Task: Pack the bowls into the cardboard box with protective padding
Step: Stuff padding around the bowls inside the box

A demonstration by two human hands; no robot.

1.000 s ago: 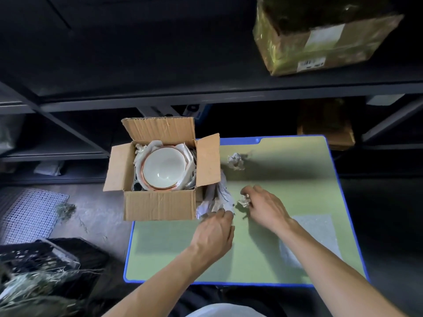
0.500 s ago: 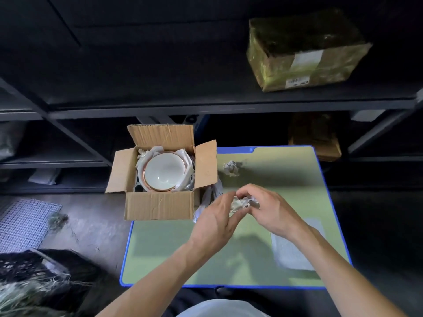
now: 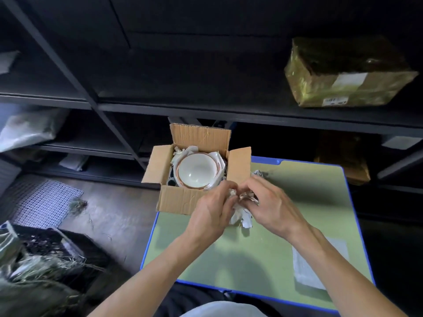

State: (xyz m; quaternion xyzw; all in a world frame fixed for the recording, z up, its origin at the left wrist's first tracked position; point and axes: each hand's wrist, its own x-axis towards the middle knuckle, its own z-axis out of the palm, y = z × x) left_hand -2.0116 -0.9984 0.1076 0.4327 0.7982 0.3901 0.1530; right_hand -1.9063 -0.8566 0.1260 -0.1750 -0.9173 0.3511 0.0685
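Wadding paper is pinched in the curled grip of my left hand and right hand, by the cardboard box corner, whose bowl lies ahead-left, nearer the left hand.

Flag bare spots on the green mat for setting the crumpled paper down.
Free: far right of the green mat, between right hand and blue edge; also between the forearms. Crowded: beside the cardboard box, where left hand and right hand grip the crumpled paper; plastic sheet lies near-right.
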